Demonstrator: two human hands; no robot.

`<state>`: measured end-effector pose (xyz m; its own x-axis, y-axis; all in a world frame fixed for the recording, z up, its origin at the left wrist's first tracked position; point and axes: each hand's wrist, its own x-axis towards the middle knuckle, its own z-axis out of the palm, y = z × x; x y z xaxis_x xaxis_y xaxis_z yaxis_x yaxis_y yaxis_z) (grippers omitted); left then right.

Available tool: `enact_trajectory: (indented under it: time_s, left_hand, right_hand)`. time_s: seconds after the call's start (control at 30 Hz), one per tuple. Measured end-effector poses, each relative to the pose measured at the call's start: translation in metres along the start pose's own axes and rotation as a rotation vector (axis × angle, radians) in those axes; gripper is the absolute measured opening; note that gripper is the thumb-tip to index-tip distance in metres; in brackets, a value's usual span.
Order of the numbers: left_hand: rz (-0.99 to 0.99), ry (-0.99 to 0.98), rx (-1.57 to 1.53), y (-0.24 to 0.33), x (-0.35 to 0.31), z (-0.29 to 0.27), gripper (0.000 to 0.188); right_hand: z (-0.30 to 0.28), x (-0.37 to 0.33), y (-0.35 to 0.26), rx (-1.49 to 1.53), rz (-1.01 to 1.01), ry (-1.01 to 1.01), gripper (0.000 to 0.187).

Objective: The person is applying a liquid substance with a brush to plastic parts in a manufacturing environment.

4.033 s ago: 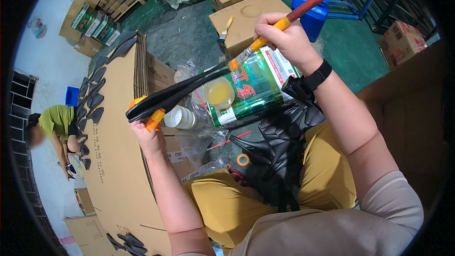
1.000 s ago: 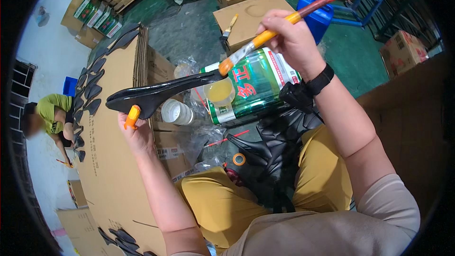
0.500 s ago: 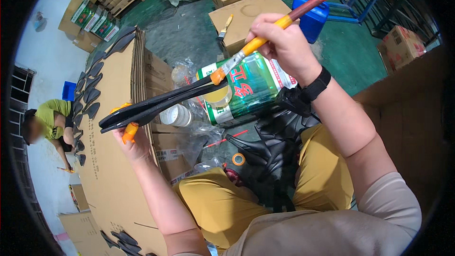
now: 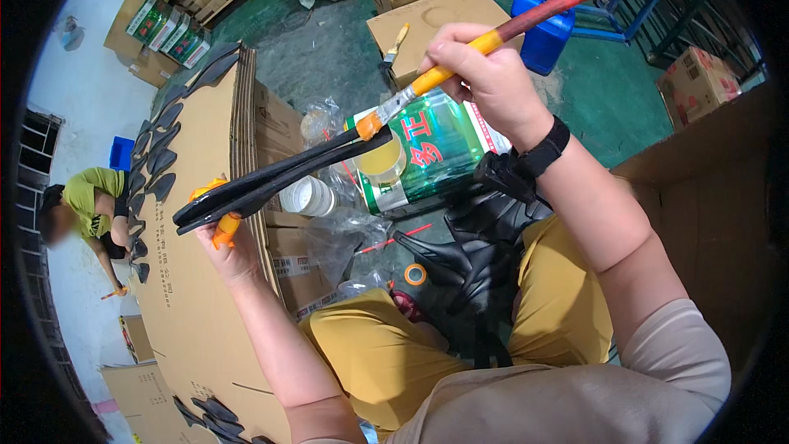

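Note:
My right hand (image 4: 491,82) grips a long paintbrush (image 4: 448,74) with a yellow and dark red handle. Its orange-looking bristles touch the far end of a long, dark strip-like piece (image 4: 288,171), which splits into two prongs. My left hand (image 4: 230,251), with orange covers on its fingertips, is closed around the near, wider end of this black piece. Just under the prongs, a round cup of yellowish liquid (image 4: 380,163) rests on a green metal tin (image 4: 436,152) lying below my right hand.
To the left, stacked cardboard sheets (image 4: 197,263) carry several black pieces (image 4: 161,160); a crouching person (image 4: 94,205) works beyond. White lids (image 4: 308,196) and clear plastic lie beside the tin. Black pieces (image 4: 468,251) fill the floor between my knees. Cardboard boxes (image 4: 444,20) and a blue jerrycan (image 4: 544,37) stand ahead.
The brush tip has shifted slightly left along the prong toward my left hand. My left hand keeps its hold on the black piece.

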<state>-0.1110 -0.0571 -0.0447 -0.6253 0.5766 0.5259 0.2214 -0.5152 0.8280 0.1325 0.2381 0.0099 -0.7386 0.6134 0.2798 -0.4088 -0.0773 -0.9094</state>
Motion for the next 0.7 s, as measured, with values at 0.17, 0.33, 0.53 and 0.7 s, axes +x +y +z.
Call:
enact_trajectory:
  time_s: [0.17, 0.33, 0.53, 0.7]
  left_hand:
    - [-0.014, 0.030, 0.078, 0.001, -0.003, -0.004, 0.065]
    - [0.053, 0.059, 0.127, 0.010, -0.002, -0.007, 0.048]
    - [0.014, 0.005, 0.495, 0.009, -0.002, 0.007, 0.047]
    - [0.026, 0.052, 0.581, 0.012, -0.006, 0.026, 0.029]
  right_hand:
    - [-0.019, 0.012, 0.017, -0.208, 0.013, 0.047, 0.019]
    - [-0.013, 0.024, 0.066, -0.481, 0.169, -0.033, 0.025]
    - [0.007, 0.021, 0.134, -0.831, 0.058, -0.257, 0.024]
    - [0.012, 0.032, 0.134, -0.819, 0.030, -0.299, 0.020]
